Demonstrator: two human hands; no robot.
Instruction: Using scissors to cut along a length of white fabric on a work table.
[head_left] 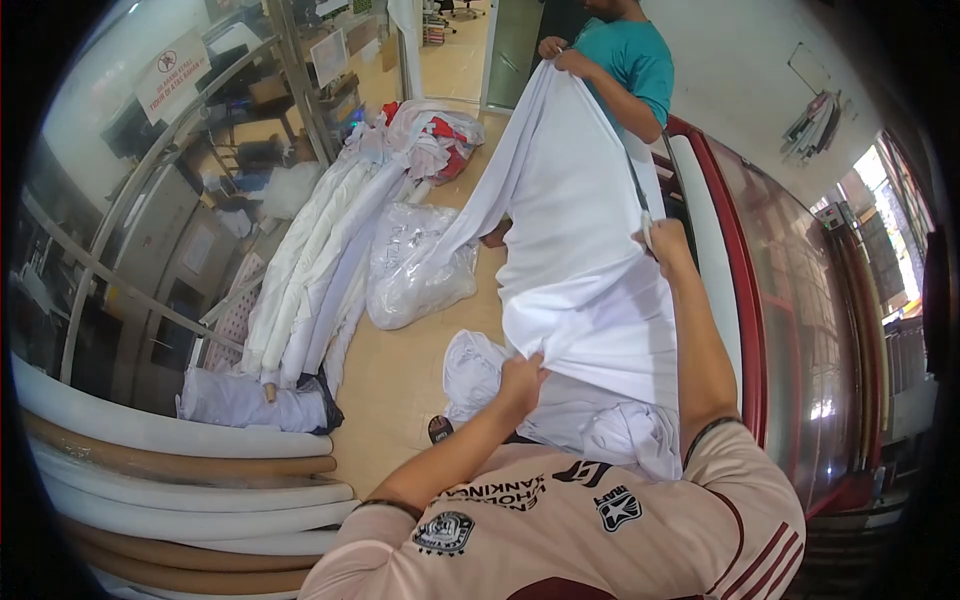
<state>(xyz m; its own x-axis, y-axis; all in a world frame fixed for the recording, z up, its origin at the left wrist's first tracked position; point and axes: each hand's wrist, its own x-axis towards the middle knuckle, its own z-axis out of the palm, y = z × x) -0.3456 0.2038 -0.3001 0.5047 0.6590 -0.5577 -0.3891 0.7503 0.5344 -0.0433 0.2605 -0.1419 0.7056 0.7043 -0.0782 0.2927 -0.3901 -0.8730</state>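
Note:
A large white cloth point(570, 170) stretches between me and a person in a teal shirt point(625, 70), who grips its far end with both hands. My left hand point(521, 384) is closed on the near edge of the cloth, pulling folds into it. Farther off to the right, my right hand point(668, 246) is closed round what looks like a pair of scissors point(641, 192). Their dark blades point away from me along the right side of the cloth. More white cloth point(630, 440) hangs bunched close to my body.
Long white-wrapped rolls point(300, 270) lie at the left, beside a clear plastic bag point(420, 265) on the tan floor point(385, 375). Several rolls point(190, 435) are stacked at the lower left. A red-framed case point(735, 280) runs along the right.

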